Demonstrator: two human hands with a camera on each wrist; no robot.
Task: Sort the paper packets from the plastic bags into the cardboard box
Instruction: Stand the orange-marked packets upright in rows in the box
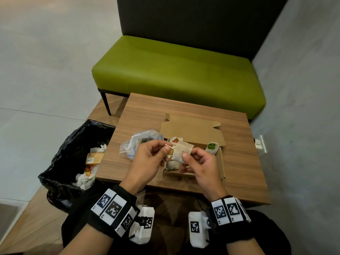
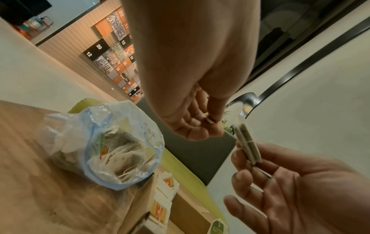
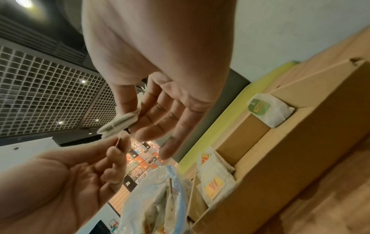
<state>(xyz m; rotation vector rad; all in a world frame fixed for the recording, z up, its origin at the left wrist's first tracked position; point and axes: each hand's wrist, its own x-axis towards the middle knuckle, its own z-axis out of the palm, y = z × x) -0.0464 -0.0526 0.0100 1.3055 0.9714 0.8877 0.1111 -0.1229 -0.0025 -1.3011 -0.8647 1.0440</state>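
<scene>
- Far left, on the floor beside the table (image 1: 139, 111): I see a bin lined with a black bag (image 1: 73, 144), holding crumpled white paper and an orange carton.
- Left part of the tabletop: a clear plastic bag (image 1: 139, 140) with a blue zip rim lies on its side, just beside the cardboard box. In the left wrist view its mouth (image 2: 124, 152) gapes toward the camera and I can see paper packets still inside.
- Left hand (image 1: 147, 161): raised above the table, thumb and forefinger pinched on a small paper tag (image 1: 168, 145). Remaining fingers loosely curled.
- Between the hands: one pale paper packet (image 1: 181, 151), held in the air over the near left part of the box. From the wrist views it reads as flat and folded double (image 2: 248, 145).
- Right hand (image 1: 200, 166): thumb and forefinger grip the packet's right edge; the other fingers are spread and relaxed in the right wrist view (image 3: 166, 120).
- Cardboard box (image 1: 220, 162): open, lid flap folded back toward the green bench (image 1: 174, 70). Inside lie packets with orange-yellow labels (image 3: 214, 185) at the left end, and one with a green tag (image 1: 212, 146) leans at the far right corner.
</scene>
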